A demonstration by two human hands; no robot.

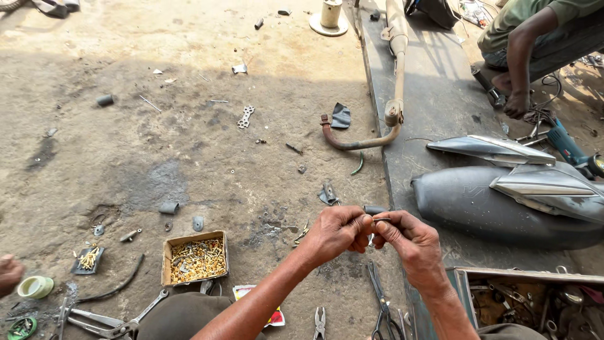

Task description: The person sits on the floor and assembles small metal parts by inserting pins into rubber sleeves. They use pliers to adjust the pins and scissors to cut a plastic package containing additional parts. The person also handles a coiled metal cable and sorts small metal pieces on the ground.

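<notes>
While both hands are meeting at chest height above the ground, the left hand (336, 232) and the right hand (402, 239) are pinching a small metal pin (380, 219) between their fingertips, both closed on it. The pin is lying roughly level, its long axis running left to right from one hand to the other; which end is the head is too small to tell. A short dark piece (375, 209) is showing just above the fingertips, touching or nearly touching them.

Risk, as judged: the pin is being held only by the fingertips, so a slip would be dropping it straight down onto the dirt floor (189, 157), where it would be getting lost among scattered scraps and screws. The hold looks light, and any twist between the two hands could be bending the thin part.

Directly below the grip, scissors-like snips (380, 302) and small pliers (319, 322) are lying on the ground. Down and to the left, an open cardboard box of brass-coloured fasteners (195, 258) is sitting. To the right of the grip, a grey fuel tank (491, 204) is resting, with an open toolbox (535, 302) below it. Well above the grip, an exhaust pipe (377, 135) is lying, and another person's hand (516, 104) is working nearby.
</notes>
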